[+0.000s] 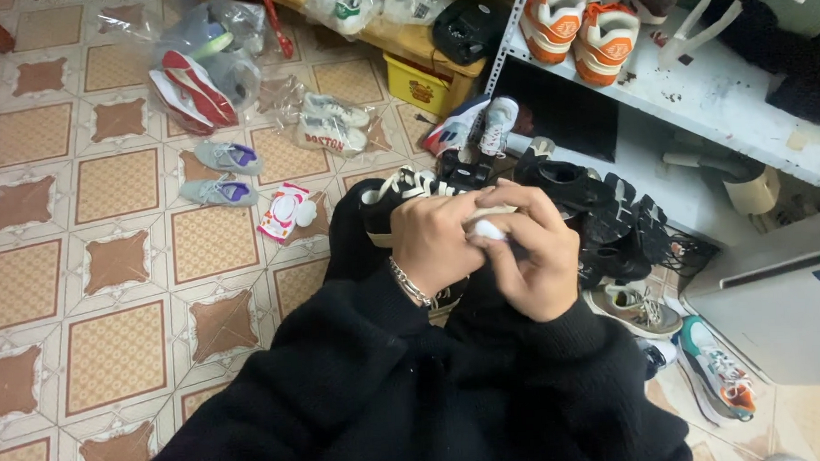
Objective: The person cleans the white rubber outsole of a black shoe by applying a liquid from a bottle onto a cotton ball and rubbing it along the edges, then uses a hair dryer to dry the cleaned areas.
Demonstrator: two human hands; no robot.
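Head view: left hand [433, 243] grips a black sneaker [400, 199] on the lap; right hand [534, 258] fingers [509, 200] pinch a white wad [487, 230] against it; grey shoes [222, 173] lie far left.

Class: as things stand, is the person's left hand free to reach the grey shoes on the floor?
Probably not at once: the left hand grips the black shoe; the grey shoes lie unobstructed.

patterned tiled floor [111, 268], white metal shelf [723, 92]
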